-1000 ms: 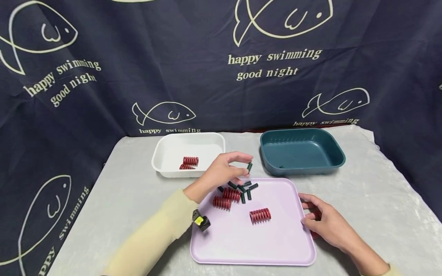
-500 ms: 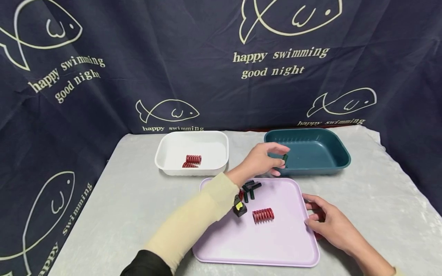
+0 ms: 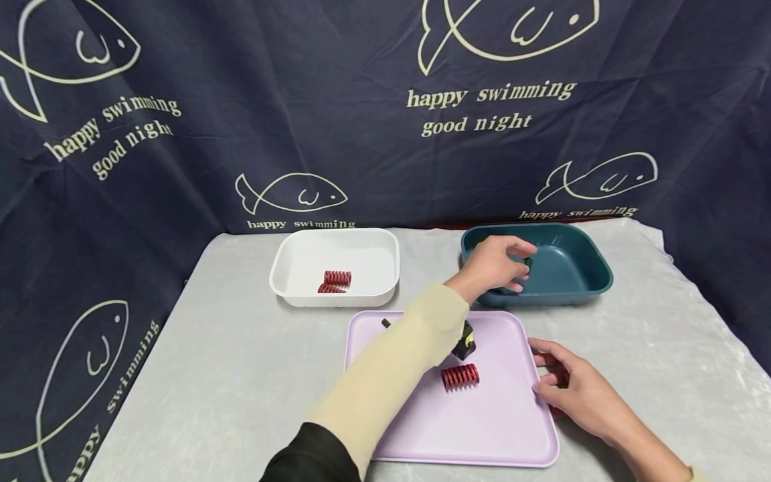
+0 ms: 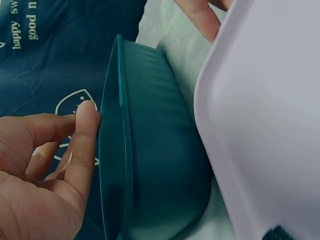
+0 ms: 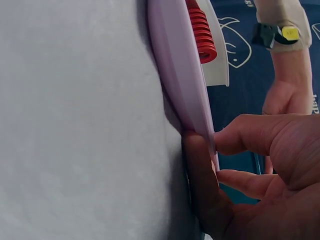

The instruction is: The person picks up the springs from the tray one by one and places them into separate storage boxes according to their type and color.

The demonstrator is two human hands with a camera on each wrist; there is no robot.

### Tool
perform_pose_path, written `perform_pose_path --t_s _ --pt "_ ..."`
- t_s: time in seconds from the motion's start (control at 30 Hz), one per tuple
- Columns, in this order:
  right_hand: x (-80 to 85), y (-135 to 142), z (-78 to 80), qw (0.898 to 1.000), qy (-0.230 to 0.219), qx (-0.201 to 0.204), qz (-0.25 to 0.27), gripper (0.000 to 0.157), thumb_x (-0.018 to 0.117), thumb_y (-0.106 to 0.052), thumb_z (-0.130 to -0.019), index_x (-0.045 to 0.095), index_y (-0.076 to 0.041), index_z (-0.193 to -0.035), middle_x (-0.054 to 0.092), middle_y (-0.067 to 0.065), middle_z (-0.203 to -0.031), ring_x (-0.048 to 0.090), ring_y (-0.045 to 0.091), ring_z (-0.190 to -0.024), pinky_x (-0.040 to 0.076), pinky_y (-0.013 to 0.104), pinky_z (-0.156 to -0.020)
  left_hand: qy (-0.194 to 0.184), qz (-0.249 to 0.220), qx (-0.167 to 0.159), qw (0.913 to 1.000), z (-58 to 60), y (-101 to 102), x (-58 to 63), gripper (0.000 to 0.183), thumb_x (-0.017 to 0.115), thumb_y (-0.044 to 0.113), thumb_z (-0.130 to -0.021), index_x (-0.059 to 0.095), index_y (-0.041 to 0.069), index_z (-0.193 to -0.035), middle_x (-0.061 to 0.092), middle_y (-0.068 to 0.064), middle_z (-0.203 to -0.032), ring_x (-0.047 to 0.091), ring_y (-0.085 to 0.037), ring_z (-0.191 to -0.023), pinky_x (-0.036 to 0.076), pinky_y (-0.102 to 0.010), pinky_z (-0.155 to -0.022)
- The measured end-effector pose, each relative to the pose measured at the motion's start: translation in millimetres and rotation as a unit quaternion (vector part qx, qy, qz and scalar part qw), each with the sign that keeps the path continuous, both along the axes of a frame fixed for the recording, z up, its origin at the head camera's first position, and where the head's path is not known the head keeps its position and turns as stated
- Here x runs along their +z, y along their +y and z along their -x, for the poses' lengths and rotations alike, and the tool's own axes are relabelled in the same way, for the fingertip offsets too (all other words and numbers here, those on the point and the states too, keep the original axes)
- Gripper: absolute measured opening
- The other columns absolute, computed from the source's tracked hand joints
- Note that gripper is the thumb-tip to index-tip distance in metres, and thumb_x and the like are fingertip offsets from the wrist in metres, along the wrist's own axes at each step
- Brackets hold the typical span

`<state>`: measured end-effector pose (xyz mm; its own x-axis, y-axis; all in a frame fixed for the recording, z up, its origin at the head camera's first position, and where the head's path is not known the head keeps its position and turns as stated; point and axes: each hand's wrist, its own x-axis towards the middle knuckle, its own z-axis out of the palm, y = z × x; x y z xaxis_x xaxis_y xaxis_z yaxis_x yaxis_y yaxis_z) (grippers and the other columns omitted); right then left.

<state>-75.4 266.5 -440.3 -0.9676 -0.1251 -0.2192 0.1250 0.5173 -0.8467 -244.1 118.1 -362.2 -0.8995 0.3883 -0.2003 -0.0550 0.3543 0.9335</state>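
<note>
Over the teal bin (image 3: 569, 268), a small dark spring (image 3: 527, 263) is pinched between thumb and fingers of the left grip (image 3: 495, 262). The right grip (image 3: 581, 396) pinches the edge of the lilac tray (image 3: 470, 432), on which a red spring (image 3: 460, 377) lies. Beyond, a white bin (image 3: 367, 258) holds two red springs (image 3: 337, 278). Fish-printed cloth (image 3: 385, 161) hangs behind the bench (image 3: 229, 381).

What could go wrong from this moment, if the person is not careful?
The green spring may slip from the left hand's fingers, since they seem to pinch it only at the tips. The red spring lies on its side and might roll if the right hand, gripping the edge, tilts the tray.
</note>
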Motion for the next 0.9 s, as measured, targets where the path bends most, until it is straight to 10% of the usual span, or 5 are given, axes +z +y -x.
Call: perform_pose_path --t_s 0.37,0.63,0.9 --pt "-0.7 -0.5 -0.3 1.000 0.003 -0.007 -0.010 0.069 0.071 0.004 -0.088 0.042 0.004 -0.150 0.060 0.019 -0.123 0.057 0.012 -0.083 0.058 0.033 -0.054 0.047 0.121 0.036 0.9908 5.1 22.3 -12.7 0.031 0.071 0.001 -0.096 0.077 0.022 -0.118 0.072 0.011 -0.114 0.064 -0.008 -0.062 0.056 -0.019 -0.051" --pt "-1.7 -0.1 0.4 1.000 0.005 -0.004 -0.008 0.068 0.070 0.005 -0.089 0.042 0.004 -0.150 0.060 0.019 -0.123 0.057 0.011 -0.083 0.058 0.033 -0.054 0.099 0.254 0.052 0.9608 13.5 23.6 -22.5 0.032 0.074 0.011 -0.094 0.077 0.034 -0.116 0.071 0.018 -0.102 0.062 -0.005 -0.088 0.046 -0.018 -0.060" --pt "-1.6 -0.3 0.6 1.000 0.000 -0.005 -0.011 0.068 0.070 0.004 -0.089 0.042 0.003 -0.151 0.059 0.018 -0.123 0.056 0.012 -0.083 0.057 0.032 -0.055 0.096 0.244 0.052 0.9637 13.7 21.1 -21.7 0.036 0.072 0.009 -0.096 0.075 0.035 -0.121 0.070 0.014 -0.097 0.056 -0.005 -0.078 0.044 -0.021 -0.056"
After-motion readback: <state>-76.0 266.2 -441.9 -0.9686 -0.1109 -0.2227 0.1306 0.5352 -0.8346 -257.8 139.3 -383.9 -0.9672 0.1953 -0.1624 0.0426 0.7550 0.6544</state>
